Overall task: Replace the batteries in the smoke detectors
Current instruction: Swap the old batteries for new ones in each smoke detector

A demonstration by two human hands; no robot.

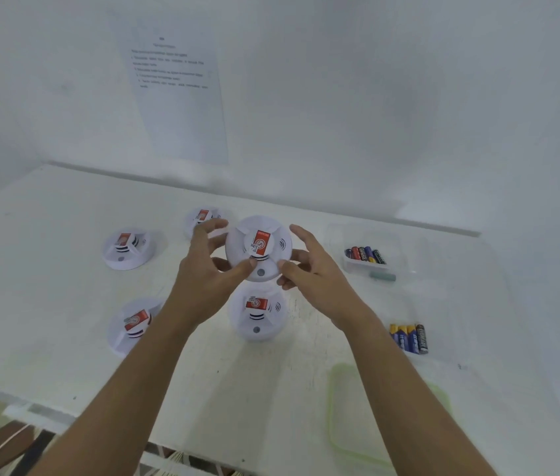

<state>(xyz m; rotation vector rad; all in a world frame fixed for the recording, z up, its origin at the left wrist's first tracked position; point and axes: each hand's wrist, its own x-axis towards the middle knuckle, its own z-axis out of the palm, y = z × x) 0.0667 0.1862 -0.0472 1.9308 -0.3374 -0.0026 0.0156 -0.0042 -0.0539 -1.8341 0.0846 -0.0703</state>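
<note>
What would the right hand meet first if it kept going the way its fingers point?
Probably the raised smoke detector: the right hand already has fingertips at its right edge, pointing up and left. Beyond it is the left hand; depth is unclear.

You have five smoke detectors in view: one held up (258, 248) between your two hands, one just below it on the surface (258, 312), two to its left at (128, 248) and (131, 325), and one behind your left fingers (202, 217). To the right of the held detector, one clear tray (367, 267) holds about six batteries (366, 254), with one grey cell (383, 276) loose beside it. Nearer you lie four more batteries (409, 338). One green-rimmed lid (335, 407). One printed sheet (179, 97) on the wall.
</note>
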